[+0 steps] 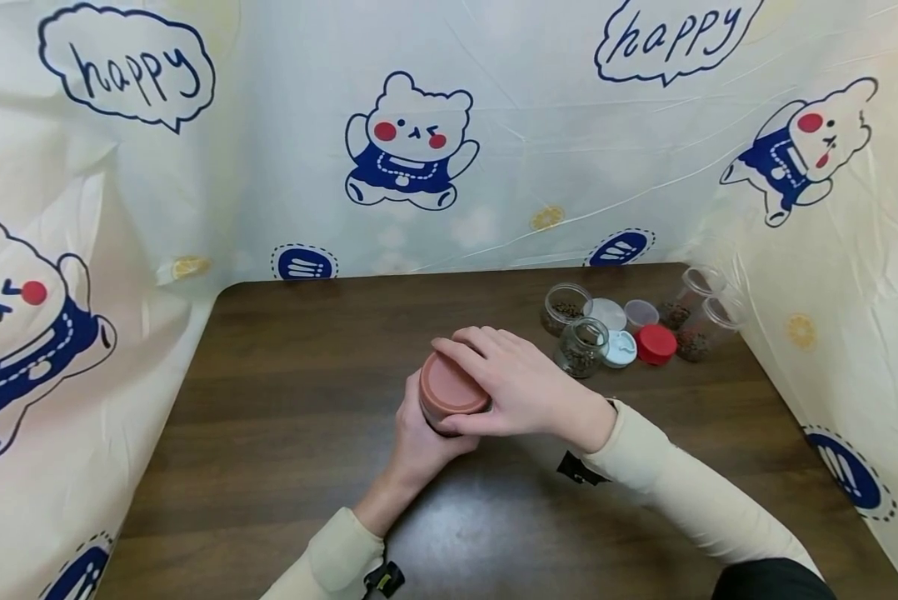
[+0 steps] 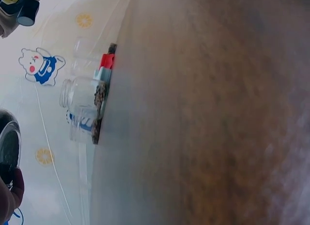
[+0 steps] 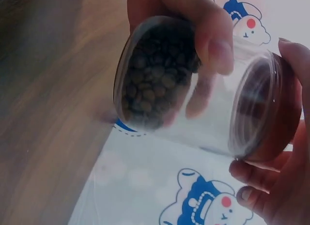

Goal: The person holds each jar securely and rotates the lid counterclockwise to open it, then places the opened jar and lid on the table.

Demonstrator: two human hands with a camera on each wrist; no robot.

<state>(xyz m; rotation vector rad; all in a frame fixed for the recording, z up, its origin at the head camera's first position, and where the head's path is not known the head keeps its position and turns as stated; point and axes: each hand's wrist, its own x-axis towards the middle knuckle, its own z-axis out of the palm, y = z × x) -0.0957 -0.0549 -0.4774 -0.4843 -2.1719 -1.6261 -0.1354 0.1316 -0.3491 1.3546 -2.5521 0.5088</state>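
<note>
A clear jar (image 3: 206,130) with small dark bean-like pieces (image 3: 150,82) at its bottom is held up over the table. On its mouth sits a reddish-brown lid (image 1: 452,383). My left hand (image 1: 416,437) grips the jar's body from the left, thumb and fingers around it. My right hand (image 1: 520,383) holds the lid, fingers over its far edge and thumb at the near side. In the right wrist view, the right fingers (image 3: 254,175) curve along the lid's rim. Only a bit of the jar (image 2: 9,150) appears at the left wrist view's edge.
At the table's (image 1: 291,400) back right stand lidless containers with dark contents: a wide jar (image 1: 566,307), a glass jar (image 1: 582,348) and two tilted clear cups (image 1: 700,333). Among them lie a red cap (image 1: 655,343), a light-blue lid (image 1: 620,348) and whitish lids (image 1: 608,314). Printed cloth surrounds the table.
</note>
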